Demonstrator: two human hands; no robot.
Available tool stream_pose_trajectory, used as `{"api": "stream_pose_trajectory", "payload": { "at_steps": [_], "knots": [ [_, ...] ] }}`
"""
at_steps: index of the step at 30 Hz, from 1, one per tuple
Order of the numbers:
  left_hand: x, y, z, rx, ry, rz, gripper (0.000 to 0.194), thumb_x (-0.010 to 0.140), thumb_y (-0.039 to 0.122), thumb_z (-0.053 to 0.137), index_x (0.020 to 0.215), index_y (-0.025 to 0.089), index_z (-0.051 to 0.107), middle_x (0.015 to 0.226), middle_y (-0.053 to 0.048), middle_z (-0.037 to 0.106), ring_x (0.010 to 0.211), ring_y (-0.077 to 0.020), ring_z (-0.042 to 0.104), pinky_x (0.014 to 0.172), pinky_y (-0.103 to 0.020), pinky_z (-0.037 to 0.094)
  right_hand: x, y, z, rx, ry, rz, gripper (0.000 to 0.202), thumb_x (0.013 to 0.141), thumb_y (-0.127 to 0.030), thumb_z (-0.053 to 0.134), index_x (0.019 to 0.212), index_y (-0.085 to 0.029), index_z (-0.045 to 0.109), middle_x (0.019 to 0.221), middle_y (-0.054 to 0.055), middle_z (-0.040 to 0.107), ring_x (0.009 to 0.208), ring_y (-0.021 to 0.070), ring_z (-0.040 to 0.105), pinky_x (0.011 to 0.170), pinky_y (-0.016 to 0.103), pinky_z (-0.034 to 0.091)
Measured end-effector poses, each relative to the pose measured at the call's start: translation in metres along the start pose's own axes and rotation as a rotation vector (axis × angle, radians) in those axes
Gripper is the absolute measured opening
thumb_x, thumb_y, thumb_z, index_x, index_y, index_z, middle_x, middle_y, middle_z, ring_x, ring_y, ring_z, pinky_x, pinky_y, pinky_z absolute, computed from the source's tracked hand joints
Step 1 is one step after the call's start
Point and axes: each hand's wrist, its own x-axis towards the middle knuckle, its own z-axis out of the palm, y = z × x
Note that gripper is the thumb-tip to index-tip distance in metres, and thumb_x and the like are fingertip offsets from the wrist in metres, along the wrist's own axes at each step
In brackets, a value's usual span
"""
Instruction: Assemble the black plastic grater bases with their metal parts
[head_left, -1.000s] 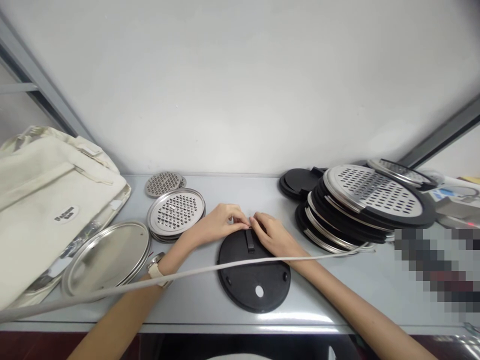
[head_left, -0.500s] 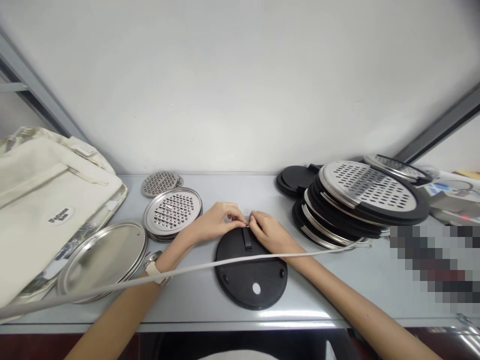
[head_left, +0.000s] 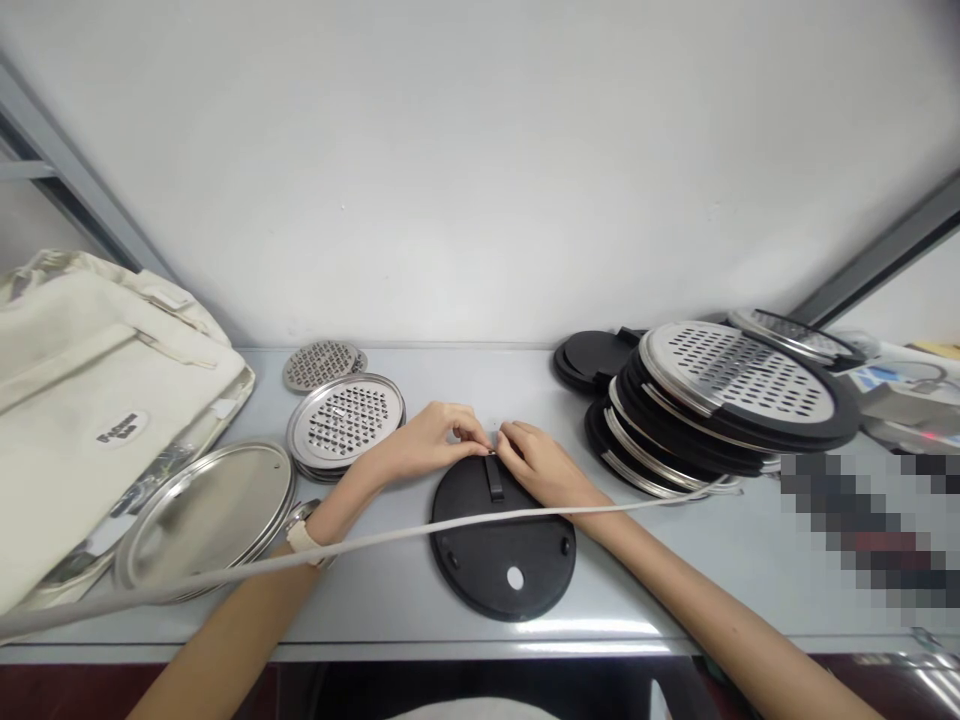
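A round black plate (head_left: 502,550) lies flat on the table in front of me, with a short black tab (head_left: 494,478) at its far edge and a white round spot nearer me. At that far edge my left hand (head_left: 442,440) pinches with thumb and forefinger beside the tab. Opposite it, my right hand (head_left: 536,460) has its fingers drawn together at the same spot, its palm side over the plate's upper right. Whatever lies between the fingertips is too small to make out. A white cable (head_left: 465,521) runs across the view in front of the plate and both forearms.
To the left are stacked round grater discs (head_left: 345,425), plain metal discs (head_left: 210,510) and a cream bag (head_left: 90,400). On the right stands a tall pile of graters with black rims (head_left: 742,385), beside another black round part (head_left: 596,358). A white wall (head_left: 480,180) rises behind.
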Motion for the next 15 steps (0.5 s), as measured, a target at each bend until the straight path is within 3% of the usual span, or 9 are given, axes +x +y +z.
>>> {"api": "stream_pose_trajectory", "payload": {
  "at_steps": [15],
  "knots": [
    [0.0010, 0.0019, 0.0023, -0.032, 0.026, -0.010, 0.013, 0.082, 0.021, 0.059, 0.082, 0.018, 0.072, 0.081, -0.003, 0.068, 0.083, -0.0151, 0.059, 0.079, -0.025, 0.042, 0.0011, 0.0005, 0.0015, -0.117, -0.040, 0.009, 0.023, 0.093, -0.018, 0.033, 0.077, -0.018, 0.049, 0.074, 0.004, 0.058, 0.070, 0.0152, 0.052, 0.067, 0.026, 0.035]
  ]
}}
